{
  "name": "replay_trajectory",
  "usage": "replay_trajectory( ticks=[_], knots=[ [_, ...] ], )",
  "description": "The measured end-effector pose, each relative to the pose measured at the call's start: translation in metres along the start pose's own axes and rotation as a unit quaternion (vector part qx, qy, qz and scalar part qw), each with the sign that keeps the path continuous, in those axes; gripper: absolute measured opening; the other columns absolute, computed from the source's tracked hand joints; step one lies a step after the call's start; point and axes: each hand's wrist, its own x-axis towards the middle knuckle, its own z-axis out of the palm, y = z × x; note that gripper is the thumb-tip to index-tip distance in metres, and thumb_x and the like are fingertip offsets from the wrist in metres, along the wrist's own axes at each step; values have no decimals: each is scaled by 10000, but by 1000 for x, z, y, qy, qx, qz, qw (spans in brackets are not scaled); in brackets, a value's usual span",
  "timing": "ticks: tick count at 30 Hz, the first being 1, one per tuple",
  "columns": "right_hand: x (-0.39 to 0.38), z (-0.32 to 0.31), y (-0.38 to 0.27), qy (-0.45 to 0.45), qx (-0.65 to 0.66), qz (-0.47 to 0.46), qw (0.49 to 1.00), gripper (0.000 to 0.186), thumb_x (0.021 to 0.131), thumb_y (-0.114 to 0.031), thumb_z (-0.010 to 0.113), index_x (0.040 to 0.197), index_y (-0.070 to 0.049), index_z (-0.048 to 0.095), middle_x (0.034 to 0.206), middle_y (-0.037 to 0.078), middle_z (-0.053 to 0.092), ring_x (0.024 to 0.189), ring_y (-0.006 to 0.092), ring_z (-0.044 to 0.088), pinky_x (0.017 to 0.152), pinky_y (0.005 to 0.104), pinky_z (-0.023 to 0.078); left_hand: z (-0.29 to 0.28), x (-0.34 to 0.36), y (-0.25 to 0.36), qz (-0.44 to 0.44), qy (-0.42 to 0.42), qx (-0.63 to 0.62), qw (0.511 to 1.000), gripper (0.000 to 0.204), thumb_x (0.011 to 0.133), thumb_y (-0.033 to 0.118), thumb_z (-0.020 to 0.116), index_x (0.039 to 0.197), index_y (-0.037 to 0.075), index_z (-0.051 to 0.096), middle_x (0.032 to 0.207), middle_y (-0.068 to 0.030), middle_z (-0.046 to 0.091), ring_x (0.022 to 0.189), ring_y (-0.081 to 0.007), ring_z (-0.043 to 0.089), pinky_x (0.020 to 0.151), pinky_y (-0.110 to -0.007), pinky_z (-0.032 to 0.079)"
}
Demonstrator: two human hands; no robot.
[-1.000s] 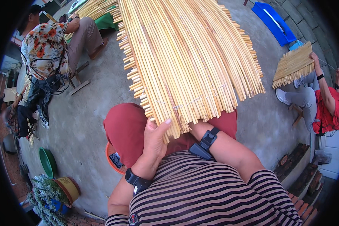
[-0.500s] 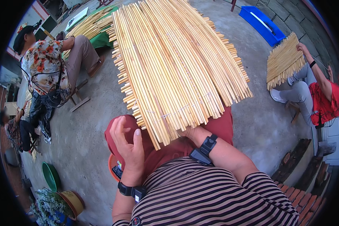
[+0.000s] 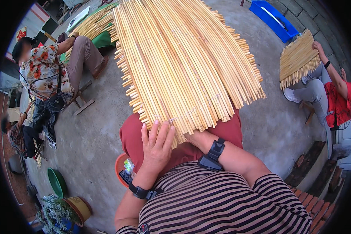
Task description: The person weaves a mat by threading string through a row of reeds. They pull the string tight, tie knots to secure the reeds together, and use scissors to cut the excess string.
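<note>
A large mat of pale yellow reed stalks [image 3: 171, 70], stitched across with thin thread, slopes away from my lap. Its left and right edges are uneven, with stalk ends sticking out. My left hand [image 3: 158, 146] lies on the mat's near left corner, fingers stretched out over the stalk ends, thumb side hidden. Under the near edge goes my right hand [image 3: 192, 137]; the mat covers its fingers, so their grip does not show.
An orange basin [image 3: 120, 167] with small items stands by my left leg. Co-workers sit at far left and at right, one holding a smaller reed mat [image 3: 298, 58]. A blue tray [image 3: 267, 23], a green basin [image 3: 55, 182] and a potted plant [image 3: 52, 212] stand on the concrete floor.
My left hand has come down from beside the mat onto its near left corner. The right arm has stayed nearly still, its hand under the mat.
</note>
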Motion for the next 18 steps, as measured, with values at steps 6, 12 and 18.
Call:
replay_trajectory(
  ticks=[6,12,18],
  knots=[
    [-2,-6,1,27,-5,14,1000,314,920,-161,480,1218,-61,494,1127,94,582,1017,224,563,859,376,486,-4,5,1,-4,7,-33,999,311,794,23,557,1096,41,631,1224,-73,589,1200,-266,478,1044,-546,319],
    [7,-8,1,39,-12,15,999,321,918,-153,481,1226,-63,488,1138,93,579,1029,225,560,869,379,484,-13,16,1,-35,3,-51,998,317,760,-11,566,1054,63,660,1193,-40,606,1131,-244,506,1053,-552,299],
    [8,-10,9,56,-24,19,998,327,917,-146,483,1234,-65,483,1149,92,576,1041,225,556,878,382,481,-17,12,-2,-21,-37,-50,998,471,727,56,648,1193,87,584,1283,-41,538,1192,-260,457,1075,-563,257]
  ],
)
